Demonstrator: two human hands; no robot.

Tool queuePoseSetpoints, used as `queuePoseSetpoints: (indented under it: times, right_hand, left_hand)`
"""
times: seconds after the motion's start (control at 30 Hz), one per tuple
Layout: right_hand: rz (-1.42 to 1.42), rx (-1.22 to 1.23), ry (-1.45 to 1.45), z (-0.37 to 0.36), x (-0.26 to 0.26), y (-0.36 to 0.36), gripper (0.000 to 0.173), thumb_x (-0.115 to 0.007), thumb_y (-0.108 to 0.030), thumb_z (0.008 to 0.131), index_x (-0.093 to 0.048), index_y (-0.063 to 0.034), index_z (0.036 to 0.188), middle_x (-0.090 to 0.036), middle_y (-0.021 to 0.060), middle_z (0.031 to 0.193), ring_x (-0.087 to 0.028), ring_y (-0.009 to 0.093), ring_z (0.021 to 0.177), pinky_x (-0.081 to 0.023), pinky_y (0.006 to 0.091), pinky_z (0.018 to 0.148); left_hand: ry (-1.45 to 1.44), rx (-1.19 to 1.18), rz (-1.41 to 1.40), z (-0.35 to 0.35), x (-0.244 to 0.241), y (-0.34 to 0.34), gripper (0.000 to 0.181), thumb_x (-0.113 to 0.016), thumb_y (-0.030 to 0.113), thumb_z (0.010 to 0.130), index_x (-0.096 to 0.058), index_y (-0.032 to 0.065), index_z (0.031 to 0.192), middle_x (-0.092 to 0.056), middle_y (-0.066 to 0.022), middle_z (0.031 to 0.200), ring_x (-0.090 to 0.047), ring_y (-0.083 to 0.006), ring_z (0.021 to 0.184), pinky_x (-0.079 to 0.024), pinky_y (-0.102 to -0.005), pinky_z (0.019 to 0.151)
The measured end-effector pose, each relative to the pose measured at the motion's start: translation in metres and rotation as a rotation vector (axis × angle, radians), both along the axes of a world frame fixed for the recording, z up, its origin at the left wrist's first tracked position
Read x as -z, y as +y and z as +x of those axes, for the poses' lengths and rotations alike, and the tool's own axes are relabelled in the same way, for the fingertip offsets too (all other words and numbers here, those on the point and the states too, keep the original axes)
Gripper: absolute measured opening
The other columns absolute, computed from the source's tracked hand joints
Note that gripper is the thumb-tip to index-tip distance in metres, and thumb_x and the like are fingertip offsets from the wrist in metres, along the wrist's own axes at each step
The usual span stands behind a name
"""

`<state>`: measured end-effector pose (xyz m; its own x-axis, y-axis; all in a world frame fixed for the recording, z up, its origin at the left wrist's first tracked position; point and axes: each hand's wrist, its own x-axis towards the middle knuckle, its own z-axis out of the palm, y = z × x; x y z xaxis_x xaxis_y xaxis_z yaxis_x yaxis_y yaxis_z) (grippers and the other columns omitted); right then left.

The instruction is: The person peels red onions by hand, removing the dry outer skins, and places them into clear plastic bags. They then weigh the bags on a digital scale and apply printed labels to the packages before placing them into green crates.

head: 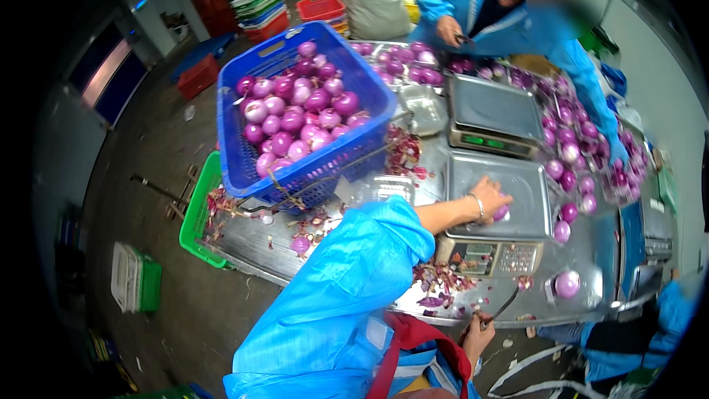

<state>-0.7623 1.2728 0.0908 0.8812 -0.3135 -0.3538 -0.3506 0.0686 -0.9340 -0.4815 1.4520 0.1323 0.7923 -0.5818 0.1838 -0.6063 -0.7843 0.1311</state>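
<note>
My left hand, wearing a metal bracelet, reaches across the bench and grips a red onion on the steel pan of the nearer weighing scale. The hand hides part of the onion. Close to my body, my right hand grasps the handle of a knife with a dark curved blade, pointing out over the bench edge. Onion skins lie between that hand and the scale's keypad. A single peeled red onion rests to the right of the knife.
A blue plastic crate of red onions stands at the left of the steel bench. Beyond my left hand is a second scale. Opposite, a co-worker in blue holds a tool and touches packed onions. A green crate adjoins the bench.
</note>
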Motion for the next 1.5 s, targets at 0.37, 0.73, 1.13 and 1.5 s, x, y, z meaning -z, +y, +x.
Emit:
queuePoseSetpoints:
  times: [0.37,0.73,1.13,1.5]
  right_hand:
    - [-0.25,-0.539,-0.095,0.066,-0.024,0.076,0.006,-0.06,-0.005,0.08,-0.059,-0.0006,0.084,-0.057,0.0012,0.071,-0.048,0.007,0.064,-0.04,0.0228,0.058]
    - [-0.285,-0.351,-0.052,0.037,-0.032,0.081,0.013,-0.061,-0.01,0.081,-0.059,0.0021,0.087,-0.058,0.0035,0.071,-0.049,0.008,0.067,-0.042,0.0247,0.061]
    - [-0.191,-0.75,-0.246,0.065,-0.013,0.121,0.017,-0.057,-0.013,0.081,-0.055,0.0014,0.088,-0.061,0.0186,0.076,-0.062,0.03,0.069,-0.047,0.0372,0.062]
    - [-0.215,-1.291,-0.681,0.08,-0.091,0.249,0.015,-0.059,-0.008,0.075,-0.052,-0.002,0.087,-0.059,0.0166,0.074,-0.059,0.035,0.065,-0.045,0.042,0.057]
  left_hand:
    - [-0.215,-0.693,-0.33,0.008,-0.113,0.328,0.05,-0.066,0.034,0.067,-0.058,0.0146,0.113,-0.061,-0.0123,0.107,-0.059,-0.0294,0.098,-0.047,-0.0394,0.084]
    - [0.244,-0.668,0.054,0.075,-0.003,0.435,0.082,-0.075,0.031,0.057,-0.041,0.0107,0.129,-0.054,-0.0212,0.117,-0.053,-0.037,0.107,-0.044,-0.0423,0.09]
    - [-0.002,-0.509,-1.235,-0.149,-0.167,0.376,0.065,-0.065,0.029,0.079,-0.036,0.0028,0.131,-0.049,-0.0134,0.123,-0.05,-0.0244,0.113,-0.041,-0.0339,0.095]
    - [0.004,-0.848,-1.988,-0.331,-0.06,0.209,0.078,-0.074,0.009,0.062,-0.036,0.0028,0.13,-0.05,-0.0105,0.116,-0.053,-0.021,0.105,-0.044,-0.0341,0.093]
